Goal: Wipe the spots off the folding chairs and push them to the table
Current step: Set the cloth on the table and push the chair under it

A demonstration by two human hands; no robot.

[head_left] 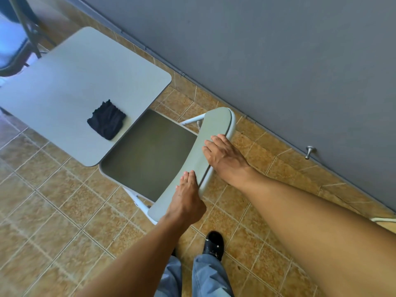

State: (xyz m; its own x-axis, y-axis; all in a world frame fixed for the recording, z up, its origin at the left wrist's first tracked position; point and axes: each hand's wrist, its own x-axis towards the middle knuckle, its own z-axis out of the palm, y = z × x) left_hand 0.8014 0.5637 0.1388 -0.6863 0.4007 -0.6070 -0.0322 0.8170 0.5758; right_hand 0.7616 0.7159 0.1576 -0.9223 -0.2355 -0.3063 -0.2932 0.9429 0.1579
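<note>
Gripping chair backrest, both hands; seat facing table.

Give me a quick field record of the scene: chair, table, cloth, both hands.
chair: grey metal folding chair, unfolded, front of seat tucked under the table edge
table: light grey rectangular table
cloth: black folded cloth, lying on the table near the chair, not held
left hand: left hand gripping the backrest top, nearer end
right hand: right hand gripping the backrest top, farther end
spots: none visible on the seat
</note>
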